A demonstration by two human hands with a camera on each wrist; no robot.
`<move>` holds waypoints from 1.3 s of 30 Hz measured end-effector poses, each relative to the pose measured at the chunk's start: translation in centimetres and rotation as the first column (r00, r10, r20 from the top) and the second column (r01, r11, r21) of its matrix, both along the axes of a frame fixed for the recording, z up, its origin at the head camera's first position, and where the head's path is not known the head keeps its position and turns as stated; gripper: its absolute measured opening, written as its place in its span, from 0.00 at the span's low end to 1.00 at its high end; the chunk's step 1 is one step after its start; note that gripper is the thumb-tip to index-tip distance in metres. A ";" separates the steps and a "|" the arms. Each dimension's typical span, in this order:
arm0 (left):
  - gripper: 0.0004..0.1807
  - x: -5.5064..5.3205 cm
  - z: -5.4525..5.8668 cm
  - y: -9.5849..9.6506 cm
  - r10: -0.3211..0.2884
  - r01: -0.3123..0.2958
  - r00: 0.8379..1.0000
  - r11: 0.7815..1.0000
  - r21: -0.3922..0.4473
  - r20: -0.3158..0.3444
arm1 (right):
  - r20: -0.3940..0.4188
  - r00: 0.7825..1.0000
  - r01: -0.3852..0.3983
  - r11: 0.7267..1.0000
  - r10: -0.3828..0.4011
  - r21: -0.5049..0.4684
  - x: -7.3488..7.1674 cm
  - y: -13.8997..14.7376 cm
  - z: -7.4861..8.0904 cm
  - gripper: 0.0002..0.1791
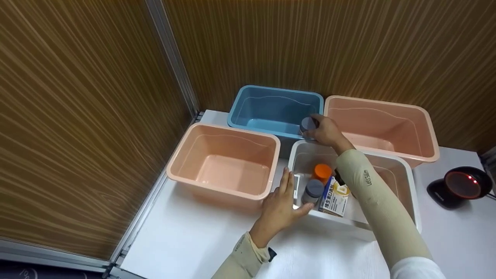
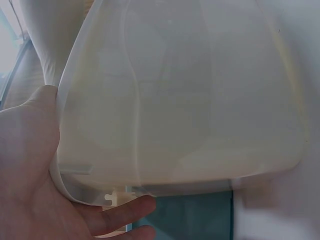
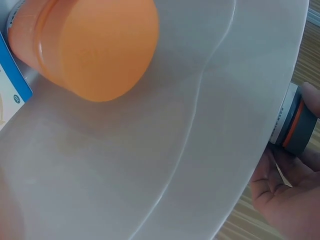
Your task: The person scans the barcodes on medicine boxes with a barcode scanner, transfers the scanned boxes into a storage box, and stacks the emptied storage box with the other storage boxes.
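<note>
My right hand [image 1: 330, 135] pinches a bottle with a grey lid [image 1: 308, 124] at the front right corner of the blue bin [image 1: 267, 104]. In the right wrist view the bottle [image 3: 293, 120] shows an orange band under its lid, beyond the white wall. My left hand [image 1: 277, 211] is at the front left corner of the white bin [image 1: 411, 193], fingers straight and thumb at the rim. Inside the white bin stand an orange-lidded bottle [image 1: 322, 171], another grey-lidded bottle [image 1: 313, 190] and a white, blue and yellow box [image 1: 335, 198]. My right forearm hides part of this bin.
A pink bin [image 1: 224, 193] stands left of the white bin, and a second pink bin [image 1: 430, 131] is behind it on the right. A black scanner [image 1: 463, 184] with red lights sits at the table's right. Wood-patterned panels [image 1: 271, 46] close off the back and left.
</note>
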State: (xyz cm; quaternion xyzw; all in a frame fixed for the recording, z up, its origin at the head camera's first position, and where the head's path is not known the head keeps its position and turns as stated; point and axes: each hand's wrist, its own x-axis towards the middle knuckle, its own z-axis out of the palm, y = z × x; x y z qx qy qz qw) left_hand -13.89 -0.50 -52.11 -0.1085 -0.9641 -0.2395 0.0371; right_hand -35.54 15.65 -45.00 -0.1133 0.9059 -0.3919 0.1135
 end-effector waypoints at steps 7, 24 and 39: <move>0.58 -0.3 -0.2 0.2 -0.012 0.012 1.000 1.000 0.003 0.001 | 0.033 0.998 0.061 0.989 -0.057 -0.135 0.6 1.3 0.4 0.39; 0.57 -1.0 -0.4 -0.8 -0.024 0.020 0.998 0.998 0.056 0.062 | -0.123 0.992 -0.052 0.943 0.012 -0.329 5.7 5.4 1.0 0.28; 0.58 -1.0 -0.2 -0.9 -0.023 0.019 0.997 0.998 0.052 0.073 | 0.013 0.941 -0.295 0.835 0.339 -0.465 7.2 7.7 -3.7 0.24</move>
